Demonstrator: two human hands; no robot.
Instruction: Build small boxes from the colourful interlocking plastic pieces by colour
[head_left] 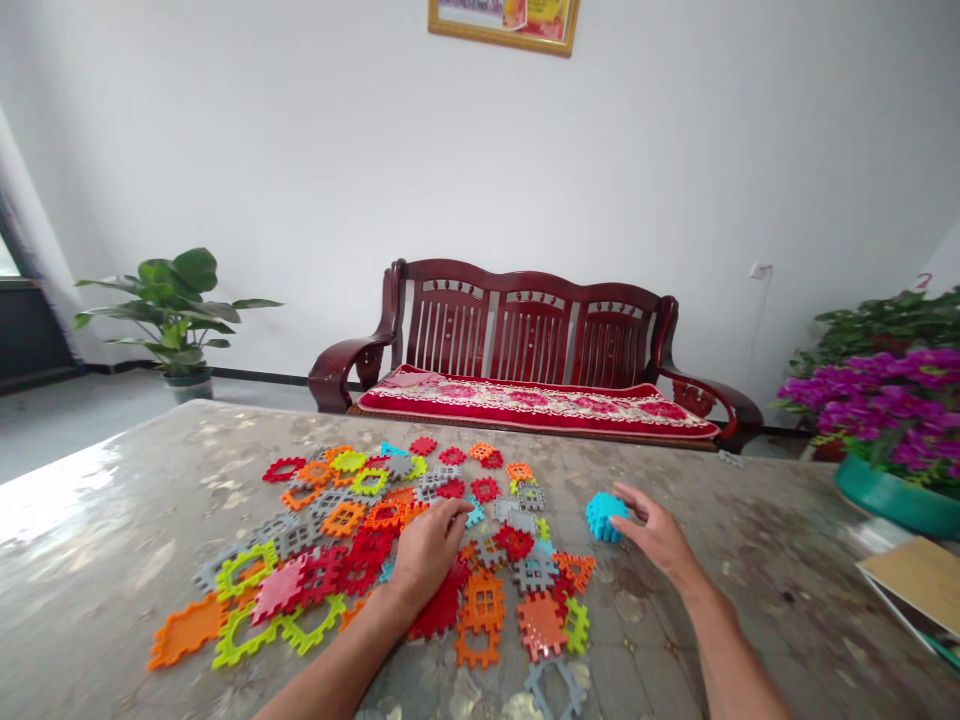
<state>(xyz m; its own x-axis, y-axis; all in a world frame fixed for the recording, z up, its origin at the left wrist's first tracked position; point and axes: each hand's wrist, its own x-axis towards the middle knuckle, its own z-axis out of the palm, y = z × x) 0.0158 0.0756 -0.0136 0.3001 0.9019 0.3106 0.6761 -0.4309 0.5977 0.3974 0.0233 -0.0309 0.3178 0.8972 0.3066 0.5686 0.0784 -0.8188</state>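
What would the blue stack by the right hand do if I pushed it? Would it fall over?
The blue stack looks wider than it is tall, so it would probably slide rather than tip. The table looks shiny, so sliding might be easy. The stack's layers look like thin plastic, so it's likely light and stiff.
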